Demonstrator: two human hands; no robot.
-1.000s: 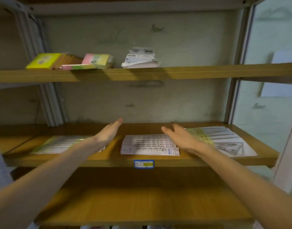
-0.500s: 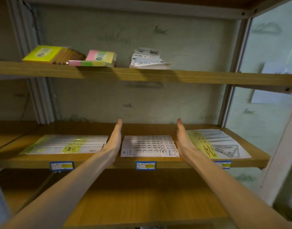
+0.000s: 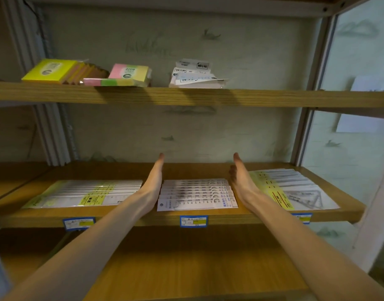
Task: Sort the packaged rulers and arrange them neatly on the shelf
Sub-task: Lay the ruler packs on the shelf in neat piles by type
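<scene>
Centrally, on the middle shelf (image 3: 186, 170) of the head view, a fanned stack of packaged rulers (image 3: 196, 195) is seen lying flat, its long axis running left to right along the front edge, with the printed scale reading toward the right. The stack is flanked by 2 flat hands held on edge, fingers straight and pointing at the back wall: the left hand (image 3: 153, 183) just beside its left end, the right hand (image 3: 241, 181) just beside its right end. Whether the palms touch the packs cannot be told; nothing is gripped.

To the left, a longer stack of yellow-labelled rulers (image 3: 89, 193) is laid the same way. To the right, packs with a set square (image 3: 295, 190) are spread. Blue price tags (image 3: 193, 221) are fixed to the shelf front. On the upper shelf (image 3: 251, 97), sticky-note pads (image 3: 130, 76) and white packets (image 3: 195, 74) are stacked.
</scene>
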